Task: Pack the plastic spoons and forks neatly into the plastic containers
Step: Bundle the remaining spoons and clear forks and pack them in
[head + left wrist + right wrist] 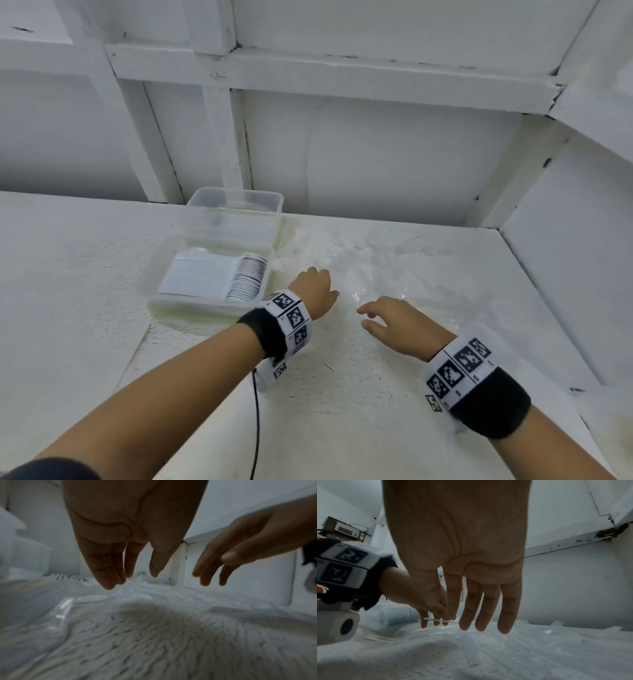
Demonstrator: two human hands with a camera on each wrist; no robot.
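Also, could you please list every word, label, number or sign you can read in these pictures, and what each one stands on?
No text can be read.
Left wristband: black-and-white square marker codes, with tiny characters beside them too small to read.
Right wristband: the same kind of codes, small print blurred.
Near container: no label that shows.

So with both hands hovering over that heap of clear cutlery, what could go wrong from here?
1. The clear plastic forks lie jumbled and overlapping on the white table; either hand may lift several tangled pieces and scatter others.
2. They barely stand out against the table, so stray pieces could be missed.
3. The left hand works right beside the open clear plastic container, which already holds stacked spoons; a careless reach might nudge it.
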